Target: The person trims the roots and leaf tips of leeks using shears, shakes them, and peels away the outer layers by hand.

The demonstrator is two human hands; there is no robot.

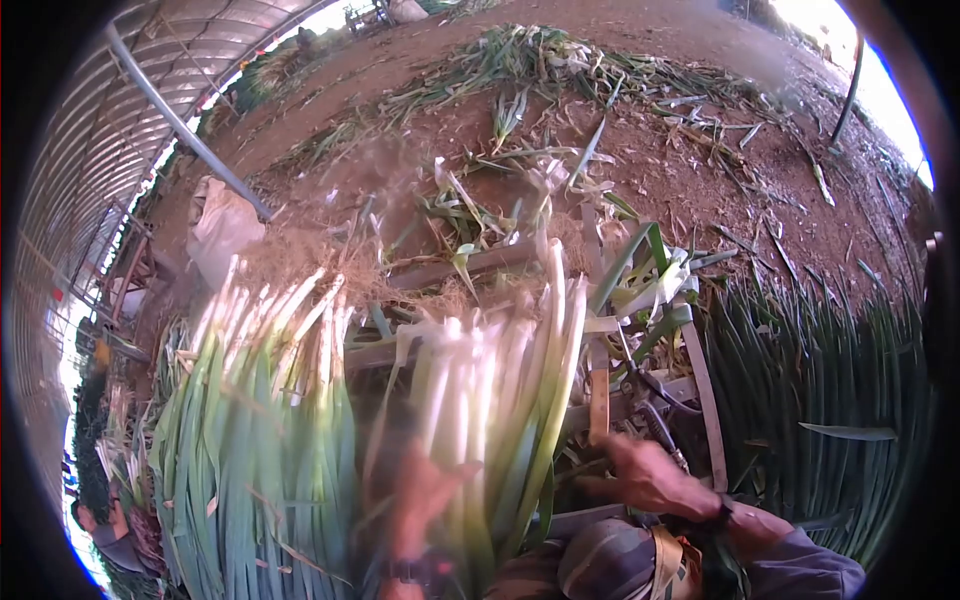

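My left hand [425, 495], smeared by motion, is over the left side of the middle bunch of green onions [490, 400], its thumb stretched out across the pale stalks. Their rooted white ends point away from me and their green leaves run toward my lap. My right hand [655, 475] reaches in from the right with thumb and fingers apart, holding nothing I see. Just beyond it are a wooden strip [600, 400] and a metal clamp-like fitting [660, 425]. A dark band circles my right wrist.
More green onions [260, 450] lie at left, roots outward. Dark green leaves [820, 420] stand thickly at right. A frame bar [708, 400] rises beside my right hand. Trimmed leaves [530, 60] litter the soil ahead. At far left sits another person [110, 540].
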